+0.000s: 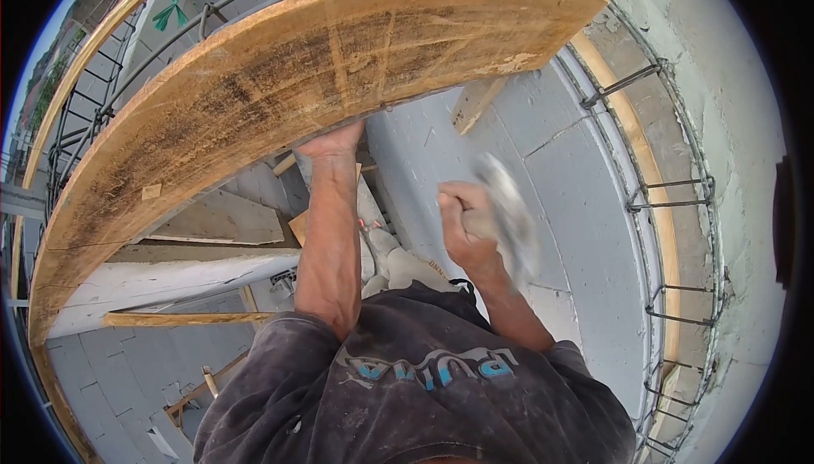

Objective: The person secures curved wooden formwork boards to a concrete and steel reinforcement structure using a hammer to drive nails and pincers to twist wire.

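Observation:
A long wooden board [356, 48] with dark stains spans the upper view, bowed by the wide lens. My left hand [337, 139] reaches up to the board's lower edge, with the palm's heel right at it and the fingers hidden behind. To the right of that arm, my right hand [466, 220] is closed in a fist, apart from the board. A grey-white object [509, 209] shows beside the fist, smeared by motion; I cannot tell its kind.
Rebar cages [670, 184] run along the right wall and behind the board. A short timber piece [477, 106] stands under the board's right end. Grey block walls [560, 176] rise at right. A timber strip [186, 319] and a loose plank [222, 220] lie at left.

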Tool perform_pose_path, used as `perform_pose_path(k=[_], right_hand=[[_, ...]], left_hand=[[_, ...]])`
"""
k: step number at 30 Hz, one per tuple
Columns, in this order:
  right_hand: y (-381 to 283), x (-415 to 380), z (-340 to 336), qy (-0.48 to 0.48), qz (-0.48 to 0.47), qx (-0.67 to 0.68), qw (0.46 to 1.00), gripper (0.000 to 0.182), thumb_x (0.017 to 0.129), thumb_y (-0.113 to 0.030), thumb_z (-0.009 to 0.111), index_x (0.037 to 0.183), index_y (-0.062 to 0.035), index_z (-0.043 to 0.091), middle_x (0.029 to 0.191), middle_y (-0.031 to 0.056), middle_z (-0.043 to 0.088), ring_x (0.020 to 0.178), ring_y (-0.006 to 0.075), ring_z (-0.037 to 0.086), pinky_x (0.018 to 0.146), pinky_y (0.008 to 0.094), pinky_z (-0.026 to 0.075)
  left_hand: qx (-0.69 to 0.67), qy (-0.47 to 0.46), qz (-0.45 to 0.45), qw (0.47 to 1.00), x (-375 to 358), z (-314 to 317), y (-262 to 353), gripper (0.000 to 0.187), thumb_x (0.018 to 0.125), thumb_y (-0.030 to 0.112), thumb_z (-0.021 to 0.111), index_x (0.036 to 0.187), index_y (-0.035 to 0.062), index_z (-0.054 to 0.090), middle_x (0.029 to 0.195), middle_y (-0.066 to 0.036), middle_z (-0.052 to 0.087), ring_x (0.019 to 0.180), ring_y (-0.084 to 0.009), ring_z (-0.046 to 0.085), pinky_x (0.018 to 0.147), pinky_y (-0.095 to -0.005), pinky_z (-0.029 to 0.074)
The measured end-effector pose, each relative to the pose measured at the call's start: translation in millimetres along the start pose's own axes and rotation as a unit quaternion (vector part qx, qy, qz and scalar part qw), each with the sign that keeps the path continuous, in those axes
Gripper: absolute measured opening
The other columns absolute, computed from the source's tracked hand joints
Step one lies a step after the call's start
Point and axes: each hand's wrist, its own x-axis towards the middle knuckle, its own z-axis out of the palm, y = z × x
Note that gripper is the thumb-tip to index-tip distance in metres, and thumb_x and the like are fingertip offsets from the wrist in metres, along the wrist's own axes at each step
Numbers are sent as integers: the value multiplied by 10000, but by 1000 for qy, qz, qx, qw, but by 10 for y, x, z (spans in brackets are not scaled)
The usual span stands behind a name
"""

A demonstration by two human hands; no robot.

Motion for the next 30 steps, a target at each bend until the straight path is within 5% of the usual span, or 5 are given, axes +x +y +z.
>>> perform_pose_path(k=[9, 12, 21, 26, 30], right_hand=[[-252, -133, -95, 97, -174, 101, 975, 200, 943, -212, 666, 923, -13, 675, 658, 17, 575, 589, 123, 538, 557, 289, 434], [213, 103, 87, -48, 111, -121, 985, 241, 931, -223, 696, 832, -7, 653, 691, 9, 588, 578, 145, 548, 560, 302, 459], [289, -121, 9, 127, -256, 90, 954, 259, 944, -111, 594, 1165, 25, 596, 855, 123, 682, 656, 136, 628, 642, 321, 502], [-20, -84, -41, -85, 80, -78, 990, 215, 943, -80, 579, 1145, -9, 606, 862, 132, 700, 691, 106, 625, 623, 308, 498], [-157, -170, -148, 51, -162, 131, 977, 207, 962, -229, 647, 959, -22, 640, 740, 33, 629, 617, 139, 548, 581, 318, 456]], left_hand=[[-41, -26, -16, 999, 36, -29, 29, 915, 830, 791, 358, 1491, 158, 393, 1512, -174, 389, 1408, -405, 338, 1132, -673, 238], [-42, -28, -10, 999, -33, -42, 11, 909, 834, 787, 358, 1490, 157, 392, 1510, -173, 389, 1408, -404, 336, 1134, -670, 240], [-22, -11, -3, 1000, -1, 8, 7, 920, 823, 799, 367, 1484, 160, 400, 1491, -167, 408, 1400, -400, 348, 1127, -662, 265], [-61, -83, -27, 994, -7, -55, 27, 965, 781, 825, 404, 1478, 158, 409, 1486, -160, 415, 1396, -394, 357, 1122, -653, 283], [-12, 2, -1, 1000, 40, -34, 11, 967, 776, 828, 406, 1473, 157, 415, 1488, -157, 415, 1390, -393, 365, 1119, -648, 293]])
